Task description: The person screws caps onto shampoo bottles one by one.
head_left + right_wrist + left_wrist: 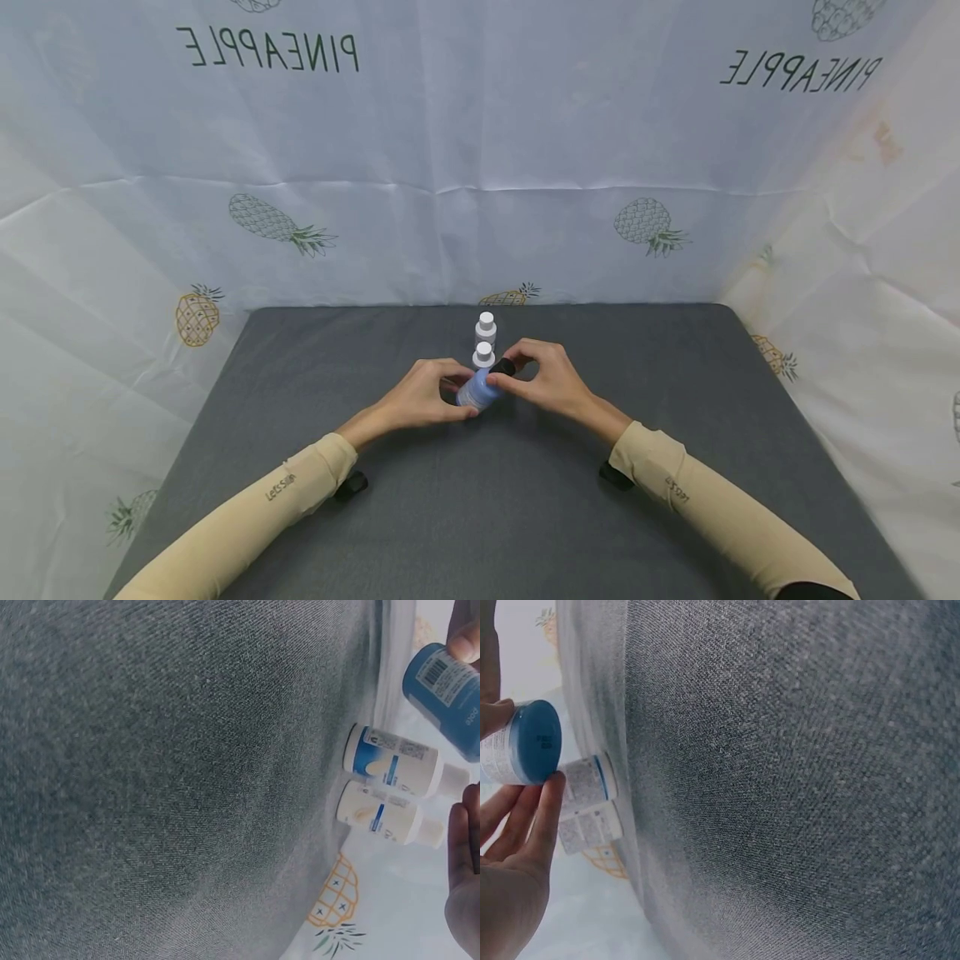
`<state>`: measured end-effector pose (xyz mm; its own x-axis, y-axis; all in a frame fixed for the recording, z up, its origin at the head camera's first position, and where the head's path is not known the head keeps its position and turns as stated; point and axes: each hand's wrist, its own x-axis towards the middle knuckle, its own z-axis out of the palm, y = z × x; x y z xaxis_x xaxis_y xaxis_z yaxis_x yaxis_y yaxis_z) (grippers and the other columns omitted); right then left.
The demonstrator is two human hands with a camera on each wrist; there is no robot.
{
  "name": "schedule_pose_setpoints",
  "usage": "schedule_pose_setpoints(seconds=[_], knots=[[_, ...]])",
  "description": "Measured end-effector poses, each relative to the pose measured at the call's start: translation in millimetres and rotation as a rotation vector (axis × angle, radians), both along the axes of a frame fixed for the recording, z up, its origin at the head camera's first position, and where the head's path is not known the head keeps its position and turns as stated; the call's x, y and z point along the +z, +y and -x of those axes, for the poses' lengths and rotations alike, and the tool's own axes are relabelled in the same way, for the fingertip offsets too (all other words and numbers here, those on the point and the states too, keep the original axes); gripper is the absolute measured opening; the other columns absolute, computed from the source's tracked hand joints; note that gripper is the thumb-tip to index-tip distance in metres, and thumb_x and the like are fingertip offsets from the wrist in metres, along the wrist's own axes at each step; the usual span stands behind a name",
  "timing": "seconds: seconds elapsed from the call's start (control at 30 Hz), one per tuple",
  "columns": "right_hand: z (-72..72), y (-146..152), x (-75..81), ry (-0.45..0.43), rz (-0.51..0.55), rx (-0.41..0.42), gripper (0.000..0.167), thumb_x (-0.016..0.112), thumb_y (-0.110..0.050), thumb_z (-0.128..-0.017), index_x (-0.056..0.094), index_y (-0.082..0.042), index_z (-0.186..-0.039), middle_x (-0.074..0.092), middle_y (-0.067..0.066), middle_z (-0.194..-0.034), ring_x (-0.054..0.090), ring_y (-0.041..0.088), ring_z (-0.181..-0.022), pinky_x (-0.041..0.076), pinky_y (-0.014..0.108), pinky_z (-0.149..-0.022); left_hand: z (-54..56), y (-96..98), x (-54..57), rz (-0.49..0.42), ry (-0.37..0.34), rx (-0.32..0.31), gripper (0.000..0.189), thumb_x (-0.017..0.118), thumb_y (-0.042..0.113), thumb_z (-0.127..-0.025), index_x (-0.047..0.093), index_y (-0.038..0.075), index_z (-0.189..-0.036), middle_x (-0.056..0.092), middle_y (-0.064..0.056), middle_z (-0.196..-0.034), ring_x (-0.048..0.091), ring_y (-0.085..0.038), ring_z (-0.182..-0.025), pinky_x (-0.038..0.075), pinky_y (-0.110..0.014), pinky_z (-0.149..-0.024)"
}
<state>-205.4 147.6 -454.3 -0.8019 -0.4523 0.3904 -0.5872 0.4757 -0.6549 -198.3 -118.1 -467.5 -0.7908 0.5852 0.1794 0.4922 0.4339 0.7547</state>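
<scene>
A blue bottle (477,391) with a black cap (502,367) is held tilted above the table, its cap pointing up and right. My left hand (422,395) grips the bottle's body between thumb and fingers. At the cap end, my right hand (551,381) pinches the black cap. The bottle's round blue base (538,742) faces the left wrist camera. A white label with a barcode (442,677) shows on its side in the right wrist view. Just behind it stand two upright white bottles, the nearer one (397,761) and the farther one (388,813).
A dark grey cloth covers the table (480,517). Behind it hangs a pale curtain (450,125) printed with pineapples, close to the table's far edge. Both forearms, in beige sleeves (255,500), reach in from the front corners.
</scene>
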Motion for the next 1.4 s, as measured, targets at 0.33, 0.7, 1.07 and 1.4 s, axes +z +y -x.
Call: schedule_pose_setpoints(seconds=[0.33,0.7,1.07,1.4], knots=[[-0.4,2,2.0,0.004,-0.008,0.004,0.026,0.094,-0.027,-0.086,0.080,-0.014,-0.104,0.076,0.000,-0.095,0.071,0.013,-0.088,0.065,0.053,-0.084,1.1,3.2,-1.3,0.007,0.003,-0.005,0.044,0.092,0.019,-0.085,0.078,0.003,-0.123,0.079,-0.010,-0.115,0.080,-0.021,-0.103,0.067,-0.027,-0.093],[6.6,20,3.8,-0.256,0.176,0.246,0.040,0.075,-0.012,-0.103,0.068,-0.004,-0.141,0.071,0.016,-0.138,0.069,0.021,-0.130,0.056,0.030,-0.115,3.1,3.9,-0.2,-0.002,-0.006,0.000,0.043,0.093,0.018,-0.084,0.078,0.002,-0.122,0.080,-0.012,-0.116,0.080,-0.022,-0.104,0.068,-0.031,-0.094],[14.0,22,-0.9,-0.335,0.259,0.410,0.043,0.073,0.009,-0.098,0.067,0.005,-0.140,0.068,0.030,-0.141,0.068,0.004,-0.131,0.057,0.029,-0.115,-1.4,2.6,0.3,0.007,-0.012,0.010,0.044,0.092,0.017,-0.084,0.077,0.001,-0.123,0.080,-0.013,-0.117,0.081,-0.023,-0.105,0.067,-0.027,-0.094],[6.3,14,1.8,-0.240,0.125,0.219,0.031,0.083,-0.008,-0.095,0.075,-0.008,-0.125,0.077,0.010,-0.121,0.072,0.011,-0.109,0.063,0.048,-0.103,-2.4,0.6,-1.9,0.007,0.009,0.016,0.044,0.093,0.017,-0.083,0.078,0.000,-0.121,0.080,-0.013,-0.115,0.080,-0.022,-0.102,0.067,-0.028,-0.092]])
